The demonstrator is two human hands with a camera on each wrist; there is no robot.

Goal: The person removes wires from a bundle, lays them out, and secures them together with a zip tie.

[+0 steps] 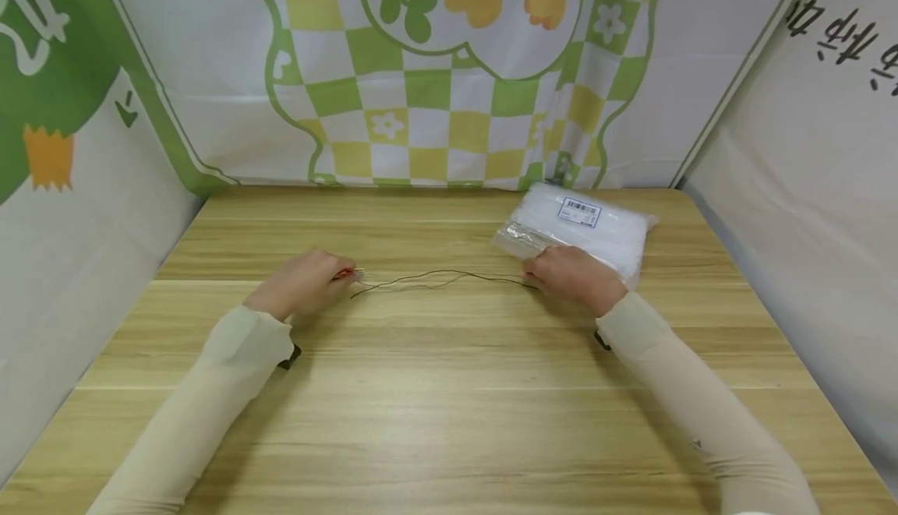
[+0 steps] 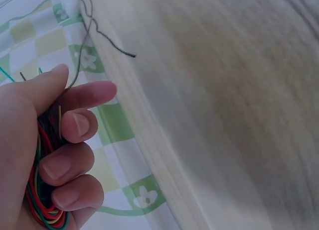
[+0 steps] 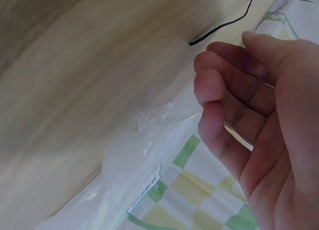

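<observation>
Left grip (image 1: 302,283) holds wires (image 2: 45,210) well inside the table edge (image 1: 122,332).

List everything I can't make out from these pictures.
Number of wires in the bundle: left wrist view, hidden by the fingers of the left hand.
Whether the right hand pinches a wire: right wrist view, its own thumb and fingers cover the spot.
Print on the label: head view, too small.
Arms beyond the sleeves: head view, cut off by the bottom edge.
</observation>
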